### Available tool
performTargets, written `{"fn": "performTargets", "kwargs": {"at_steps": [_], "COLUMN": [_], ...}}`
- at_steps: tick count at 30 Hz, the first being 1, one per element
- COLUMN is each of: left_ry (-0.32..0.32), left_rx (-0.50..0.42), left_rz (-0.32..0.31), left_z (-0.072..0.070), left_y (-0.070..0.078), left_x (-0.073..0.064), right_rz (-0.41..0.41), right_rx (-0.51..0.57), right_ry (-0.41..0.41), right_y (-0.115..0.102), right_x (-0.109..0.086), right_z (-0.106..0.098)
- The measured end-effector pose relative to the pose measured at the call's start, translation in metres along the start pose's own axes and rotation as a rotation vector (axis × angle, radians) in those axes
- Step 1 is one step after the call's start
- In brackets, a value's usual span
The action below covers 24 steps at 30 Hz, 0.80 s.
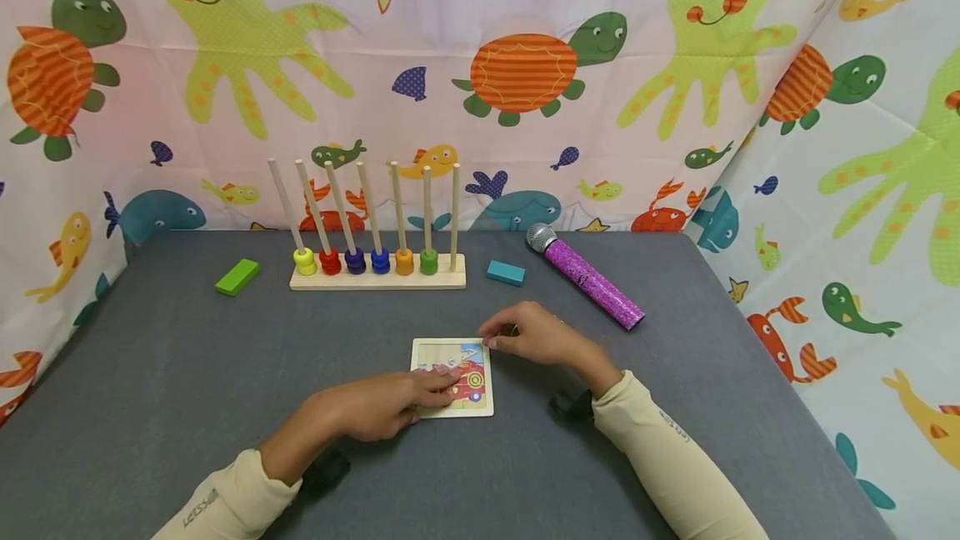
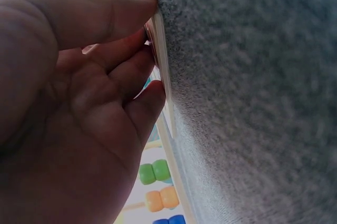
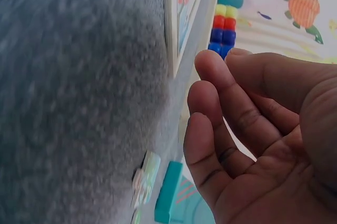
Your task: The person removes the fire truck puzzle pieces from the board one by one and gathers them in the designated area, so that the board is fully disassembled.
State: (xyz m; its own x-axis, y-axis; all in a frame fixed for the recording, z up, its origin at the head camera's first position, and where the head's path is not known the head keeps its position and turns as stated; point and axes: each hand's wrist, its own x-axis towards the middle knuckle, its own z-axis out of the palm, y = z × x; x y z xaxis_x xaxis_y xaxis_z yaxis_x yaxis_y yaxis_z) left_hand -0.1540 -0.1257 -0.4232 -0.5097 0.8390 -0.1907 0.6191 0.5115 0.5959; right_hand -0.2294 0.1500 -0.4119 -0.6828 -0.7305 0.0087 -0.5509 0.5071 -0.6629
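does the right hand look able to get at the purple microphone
Probably yes: the right hand looks empty, and the microphone lies nearby with nothing visible between them.

Covering the lower left of the puzzle board (image 1: 456, 414) with the left fingers (image 1: 433, 398), at the lower middle of the head frame. Cutting off the left sleeve (image 1: 232, 497) and the right sleeve (image 1: 656, 440) at the bottom edge; cropping an octopus print (image 1: 937, 148) at the right edge. Showing the lettering on the microphone (image 1: 588, 282) too small for reading. Turning the puzzle board nearly edge-on in the left wrist frame, hiding its picture; cutting the peg stacker (image 2: 160, 170) at the bottom edge. Cropping the puzzle board at the top edge of the right wrist frame, hiding much of the peg stacker behind the right fingers (image 3: 200, 134), and blurring small pieces (image 3: 147, 179) at the lower middle.
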Motion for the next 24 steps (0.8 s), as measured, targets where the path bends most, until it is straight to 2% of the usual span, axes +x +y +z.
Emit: {"fn": "performTargets", "kwargs": {"at_steps": [11, 24], "left_ry": [0.012, 0.008], "left_rx": [0.01, 0.018], "left_rz": [0.019, 0.009], "left_z": [0.0, 0.001], "left_y": [0.001, 0.0], "left_x": [0.001, 0.001], "right_rz": [-0.049, -0.022], "right_rx": [0.054, 0.069], "right_ry": [-0.053, -0.101], "right_y": [-0.007, -0.007], "right_x": [0.012, 0.019], "right_z": [0.011, 0.016]}}
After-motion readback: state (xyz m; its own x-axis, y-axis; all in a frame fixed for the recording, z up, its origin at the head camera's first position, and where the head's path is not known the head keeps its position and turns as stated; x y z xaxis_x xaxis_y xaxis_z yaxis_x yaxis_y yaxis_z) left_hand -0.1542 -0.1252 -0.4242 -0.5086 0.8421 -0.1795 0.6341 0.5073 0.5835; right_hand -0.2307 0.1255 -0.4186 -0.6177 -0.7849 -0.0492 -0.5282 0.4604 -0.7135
